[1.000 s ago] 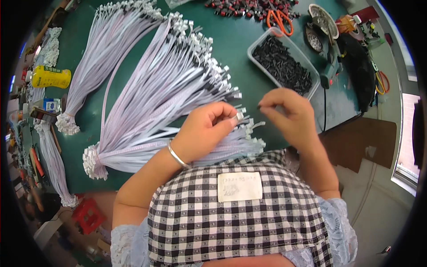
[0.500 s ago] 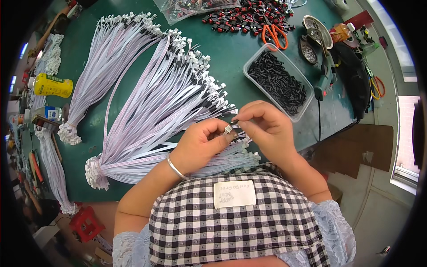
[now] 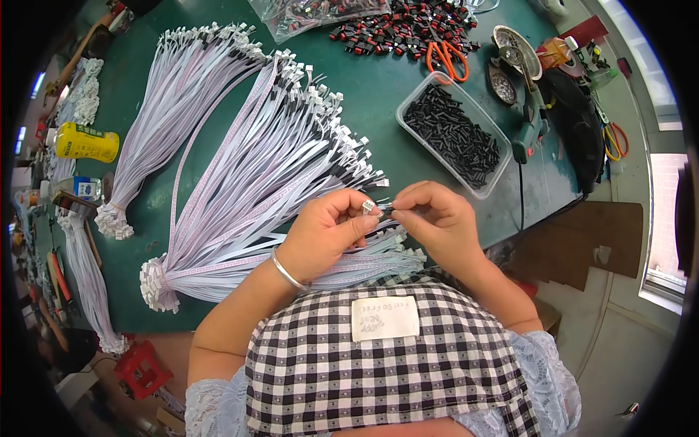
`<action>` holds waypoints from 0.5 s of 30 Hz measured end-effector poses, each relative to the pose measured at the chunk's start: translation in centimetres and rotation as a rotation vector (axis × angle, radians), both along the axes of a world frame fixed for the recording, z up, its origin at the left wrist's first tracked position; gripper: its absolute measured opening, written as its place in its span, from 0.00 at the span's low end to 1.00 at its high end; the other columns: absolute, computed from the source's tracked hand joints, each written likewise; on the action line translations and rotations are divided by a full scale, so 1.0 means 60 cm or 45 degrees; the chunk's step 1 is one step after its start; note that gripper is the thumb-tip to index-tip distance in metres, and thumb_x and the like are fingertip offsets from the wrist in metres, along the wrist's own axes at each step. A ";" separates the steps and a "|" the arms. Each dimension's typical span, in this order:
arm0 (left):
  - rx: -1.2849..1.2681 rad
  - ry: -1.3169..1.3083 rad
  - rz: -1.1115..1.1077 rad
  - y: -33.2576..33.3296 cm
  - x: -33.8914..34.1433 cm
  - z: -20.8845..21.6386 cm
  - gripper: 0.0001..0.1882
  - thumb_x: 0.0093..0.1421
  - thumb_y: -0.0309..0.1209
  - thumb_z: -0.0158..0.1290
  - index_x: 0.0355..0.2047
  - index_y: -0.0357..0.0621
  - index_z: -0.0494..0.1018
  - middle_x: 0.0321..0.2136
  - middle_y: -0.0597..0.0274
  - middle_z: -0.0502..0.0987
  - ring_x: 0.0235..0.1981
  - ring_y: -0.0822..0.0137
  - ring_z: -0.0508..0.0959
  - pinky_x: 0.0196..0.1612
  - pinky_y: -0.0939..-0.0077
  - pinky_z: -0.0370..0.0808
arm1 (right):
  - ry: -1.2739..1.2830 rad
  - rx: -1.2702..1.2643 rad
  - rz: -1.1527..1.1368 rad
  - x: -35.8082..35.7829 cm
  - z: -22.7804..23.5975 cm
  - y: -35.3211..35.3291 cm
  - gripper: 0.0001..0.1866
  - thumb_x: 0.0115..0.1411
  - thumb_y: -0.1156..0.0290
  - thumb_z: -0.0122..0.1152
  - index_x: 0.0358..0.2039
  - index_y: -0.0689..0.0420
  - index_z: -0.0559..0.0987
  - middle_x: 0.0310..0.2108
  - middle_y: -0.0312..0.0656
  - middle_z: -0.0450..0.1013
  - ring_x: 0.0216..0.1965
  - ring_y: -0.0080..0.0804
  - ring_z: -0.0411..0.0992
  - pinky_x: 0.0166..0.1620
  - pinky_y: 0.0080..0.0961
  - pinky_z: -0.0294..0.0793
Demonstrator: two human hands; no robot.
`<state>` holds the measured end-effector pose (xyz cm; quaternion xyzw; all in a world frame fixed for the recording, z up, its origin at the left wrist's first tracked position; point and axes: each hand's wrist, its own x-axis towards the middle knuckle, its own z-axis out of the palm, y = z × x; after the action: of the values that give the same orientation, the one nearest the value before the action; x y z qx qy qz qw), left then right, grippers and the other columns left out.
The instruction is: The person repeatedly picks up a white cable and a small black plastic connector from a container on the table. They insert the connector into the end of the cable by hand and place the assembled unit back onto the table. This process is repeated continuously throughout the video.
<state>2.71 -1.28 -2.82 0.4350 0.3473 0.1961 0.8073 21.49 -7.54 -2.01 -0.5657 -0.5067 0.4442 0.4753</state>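
A green worktop [image 3: 375,109] spreads across this cluttered room, with a brown board [image 3: 590,244] beyond its right edge. Two big bundles of pale flat cables [image 3: 240,171] lie on it, the nearer one fanned wide, gathered at one end, its other tips white and black. One clear tub [image 3: 480,193] full of black tubes [image 3: 451,135] sits past the hands. The left hand [image 3: 324,231] pinches one blocky white connector [image 3: 368,207] above the fan's lower strands; just beside it, the right hand's [image 3: 443,220] thumb and fingertips close on one short black tube [image 3: 386,212].
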 end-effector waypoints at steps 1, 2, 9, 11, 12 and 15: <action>0.016 -0.001 -0.001 0.000 0.000 -0.001 0.06 0.59 0.26 0.54 0.37 0.41 0.72 0.26 0.68 0.73 0.24 0.79 0.71 0.28 0.86 0.70 | -0.004 0.002 0.004 0.000 0.001 0.000 0.06 0.51 0.80 0.63 0.31 0.62 0.78 0.32 0.39 0.75 0.33 0.23 0.74 0.36 0.19 0.73; 0.031 -0.001 -0.001 0.000 0.000 -0.002 0.06 0.59 0.26 0.55 0.36 0.41 0.72 0.26 0.68 0.73 0.24 0.79 0.71 0.27 0.86 0.70 | -0.003 -0.006 0.005 0.000 0.002 0.001 0.06 0.51 0.80 0.63 0.31 0.62 0.78 0.32 0.39 0.75 0.33 0.23 0.74 0.36 0.19 0.73; 0.047 0.013 0.003 -0.001 0.002 0.001 0.06 0.58 0.25 0.55 0.36 0.41 0.72 0.26 0.69 0.72 0.23 0.79 0.71 0.27 0.87 0.70 | -0.040 0.039 0.033 0.000 0.000 0.002 0.05 0.51 0.80 0.63 0.30 0.61 0.78 0.32 0.39 0.75 0.33 0.23 0.73 0.35 0.19 0.73; 0.039 -0.001 0.011 -0.001 0.002 0.000 0.06 0.58 0.25 0.55 0.36 0.41 0.72 0.26 0.69 0.72 0.23 0.79 0.71 0.27 0.87 0.70 | -0.028 0.041 0.020 0.000 -0.001 0.003 0.05 0.51 0.80 0.63 0.30 0.61 0.78 0.32 0.38 0.75 0.33 0.23 0.73 0.35 0.19 0.72; 0.052 0.006 0.003 -0.001 0.002 0.000 0.06 0.58 0.25 0.55 0.36 0.41 0.72 0.26 0.69 0.72 0.23 0.79 0.71 0.27 0.87 0.69 | -0.022 0.040 0.004 -0.001 -0.001 0.002 0.05 0.51 0.80 0.63 0.30 0.61 0.78 0.32 0.38 0.75 0.32 0.23 0.73 0.35 0.19 0.72; 0.078 0.018 -0.017 0.001 0.002 0.001 0.06 0.59 0.25 0.54 0.36 0.41 0.72 0.26 0.69 0.72 0.24 0.79 0.71 0.27 0.86 0.69 | -0.018 0.042 0.010 -0.001 0.000 0.002 0.05 0.51 0.80 0.62 0.30 0.61 0.78 0.32 0.38 0.75 0.32 0.24 0.73 0.34 0.19 0.72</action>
<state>2.82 -1.24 -2.76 0.4633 0.3440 0.1982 0.7923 21.40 -7.40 -2.00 -0.5588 -0.5198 0.4335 0.4792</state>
